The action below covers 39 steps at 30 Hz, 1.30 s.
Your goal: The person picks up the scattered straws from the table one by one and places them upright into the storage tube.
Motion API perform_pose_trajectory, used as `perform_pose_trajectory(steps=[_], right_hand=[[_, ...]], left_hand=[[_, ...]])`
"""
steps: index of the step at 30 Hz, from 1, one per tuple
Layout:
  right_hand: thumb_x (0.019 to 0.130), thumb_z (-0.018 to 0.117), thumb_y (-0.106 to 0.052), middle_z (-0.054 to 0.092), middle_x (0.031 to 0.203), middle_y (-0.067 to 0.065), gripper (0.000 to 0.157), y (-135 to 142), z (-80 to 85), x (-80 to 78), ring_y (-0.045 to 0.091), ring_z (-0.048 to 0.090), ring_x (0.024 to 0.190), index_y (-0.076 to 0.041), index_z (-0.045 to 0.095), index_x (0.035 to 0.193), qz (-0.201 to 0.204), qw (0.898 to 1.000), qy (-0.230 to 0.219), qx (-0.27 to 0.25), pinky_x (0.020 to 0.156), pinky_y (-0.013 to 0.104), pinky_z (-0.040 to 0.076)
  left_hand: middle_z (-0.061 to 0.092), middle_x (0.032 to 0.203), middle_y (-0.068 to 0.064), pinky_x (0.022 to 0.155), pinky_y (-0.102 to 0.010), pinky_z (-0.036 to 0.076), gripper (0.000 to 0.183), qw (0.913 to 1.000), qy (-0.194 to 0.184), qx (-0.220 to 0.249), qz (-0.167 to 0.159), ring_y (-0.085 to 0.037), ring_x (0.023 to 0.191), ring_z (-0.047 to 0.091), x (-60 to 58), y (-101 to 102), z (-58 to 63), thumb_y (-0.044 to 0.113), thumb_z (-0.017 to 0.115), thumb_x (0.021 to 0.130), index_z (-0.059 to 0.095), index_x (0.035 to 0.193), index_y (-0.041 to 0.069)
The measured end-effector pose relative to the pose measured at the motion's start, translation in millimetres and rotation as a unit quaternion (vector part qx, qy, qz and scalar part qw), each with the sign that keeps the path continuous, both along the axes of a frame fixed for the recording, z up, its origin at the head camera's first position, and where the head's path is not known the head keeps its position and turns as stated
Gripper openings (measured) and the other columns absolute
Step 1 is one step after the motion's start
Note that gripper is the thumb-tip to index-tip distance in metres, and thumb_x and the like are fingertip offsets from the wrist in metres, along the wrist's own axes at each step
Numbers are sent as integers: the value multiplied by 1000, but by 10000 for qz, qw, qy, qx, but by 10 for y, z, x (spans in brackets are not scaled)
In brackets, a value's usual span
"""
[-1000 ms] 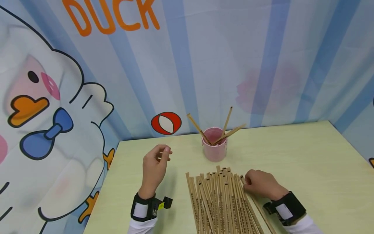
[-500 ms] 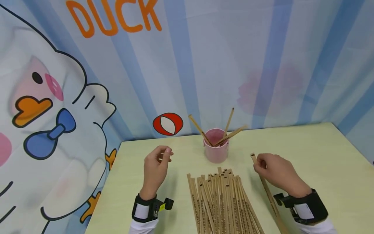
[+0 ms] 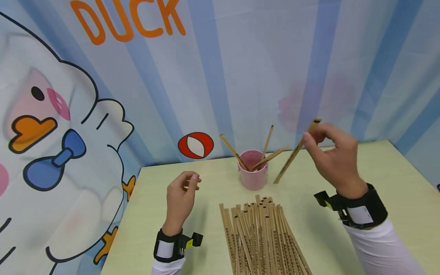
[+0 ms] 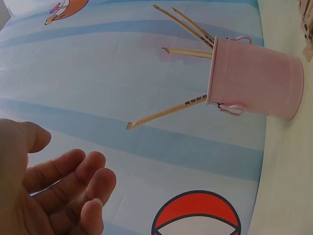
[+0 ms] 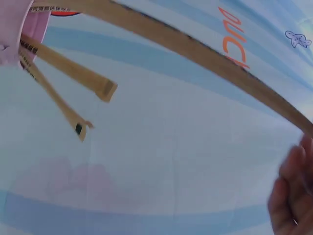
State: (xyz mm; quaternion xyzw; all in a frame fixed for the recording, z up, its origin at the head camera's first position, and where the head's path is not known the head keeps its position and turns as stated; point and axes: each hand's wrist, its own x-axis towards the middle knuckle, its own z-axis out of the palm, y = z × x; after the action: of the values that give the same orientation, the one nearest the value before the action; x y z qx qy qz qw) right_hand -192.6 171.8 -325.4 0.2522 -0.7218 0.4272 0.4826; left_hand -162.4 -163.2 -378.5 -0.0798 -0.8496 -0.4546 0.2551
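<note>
My right hand (image 3: 338, 162) pinches a paper-wrapped straw (image 3: 291, 160) near its upper end, raised over the table to the right of a pink pail (image 3: 253, 180). The straw slants down and left, its lower tip beside the pail. In the right wrist view the held straw (image 5: 195, 54) crosses the top, and the fingers (image 5: 288, 191) show at the right edge. Several wrapped straws (image 3: 235, 152) lean out of the pail. My left hand (image 3: 180, 202) hovers left of the pail, loosely curled with nothing in it; its fingers (image 4: 63, 191) also show in the left wrist view.
A pile of wrapped straws (image 3: 261, 236) lies in front of the pail on the pale yellow table (image 3: 343, 175). A blue striped cloth backdrop (image 3: 261, 76) with a printed duck stands behind the table and at the left side.
My right hand has drawn one straw from the pile's right side, lifted it up and tilted it toward the pail. The left hand has stayed in place.
</note>
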Motion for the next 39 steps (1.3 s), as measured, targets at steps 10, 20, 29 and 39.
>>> perform_pose_trajectory(steps=[10,20,29,39], right_hand=[[82,65,-8,61,71,13,10,-382,-44,-495,16,52,63,2,67,83,-461,9950,623,-634,63,30,41],[87,63,-26,66,75,6,20,-672,-477,-752,20,56,64,-8,71,89,-1086,9910,-277,738,53,35,42],[86,63,-27,63,65,3,19,-733,-671,-790,23,49,62,-11,70,79,-1321,9575,-1536,2052,65,43,37],[87,61,-29,58,62,-1,19,-731,-687,-769,22,47,63,-14,68,78,-1517,9268,-2059,2749,70,43,32]], left_hand=[[69,82,-12,56,-32,51,18,10000,66,-8,-4,-23,63,62,1,-18,-12,15,54,93,67,92,2],[69,82,-9,54,-34,50,22,10000,73,-5,66,-19,62,61,-129,-97,-215,21,54,94,67,93,4],[68,82,1,52,-30,50,29,9996,246,-62,-74,-8,62,60,-219,-186,-380,37,51,94,67,94,13],[68,82,2,52,-30,50,31,9996,262,-64,-75,-7,62,59,-211,-186,-370,37,51,94,67,94,11]])
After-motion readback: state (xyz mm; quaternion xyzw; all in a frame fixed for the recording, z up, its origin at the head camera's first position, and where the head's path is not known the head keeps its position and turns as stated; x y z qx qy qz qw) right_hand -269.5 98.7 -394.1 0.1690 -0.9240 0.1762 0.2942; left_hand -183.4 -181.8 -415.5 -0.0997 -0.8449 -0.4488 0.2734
